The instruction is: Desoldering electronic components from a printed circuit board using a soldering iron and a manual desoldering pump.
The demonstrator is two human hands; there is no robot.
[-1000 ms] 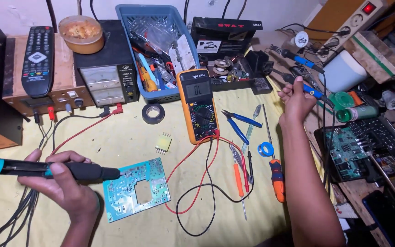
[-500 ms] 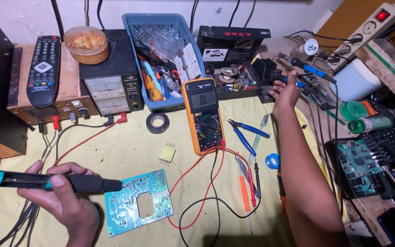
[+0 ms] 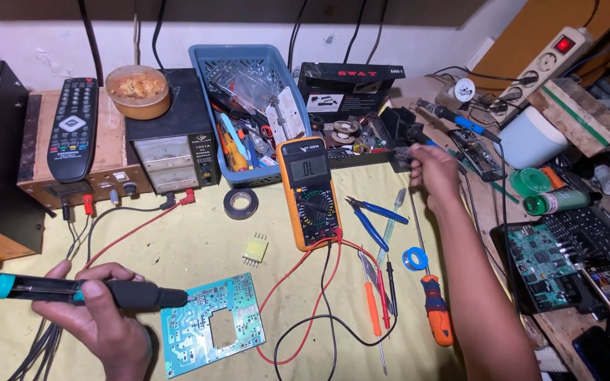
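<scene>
A: Item one, left hand (image 3: 104, 321). State of fingers?

B: Fingers (image 3: 97, 289) wrapped tight around a soldering iron (image 3: 79, 291), black grip, teal end toward the left edge. Its tip rests at the left edge of a teal circuit board (image 3: 212, 323) with a rectangular cut-out, lying flat on the yellow counter (image 3: 178, 247), near its front edge.

A: Item two, right hand (image 3: 433, 173).

B: Reached to the far side, fingers curled and pressed together on something small and dark at a black block (image 3: 400, 130); what they pinch I cannot tell. The forearm crosses the right part of the counter.

A: Entries around the board?

B: Small pale-yellow component with pins (image 3: 255, 249) just beyond its top edge. Red and black leads (image 3: 323, 282) loop beside its right edge, running up to an orange multimeter (image 3: 310, 192).

A: Right of the meter?

B: Blue-handled cutters (image 3: 372, 215), tweezers, probes, an orange-handled screwdriver (image 3: 437, 317), a blue tape ring (image 3: 414, 259), closely packed.

A: Open room?

B: Bare yellow surface between the board, the black tape roll (image 3: 241, 203) and the red wire at left.

A: Back edge?

B: Remote control (image 3: 73, 127), power supply (image 3: 172, 144), blue basket (image 3: 210, 85) of tools, crowded.
</scene>
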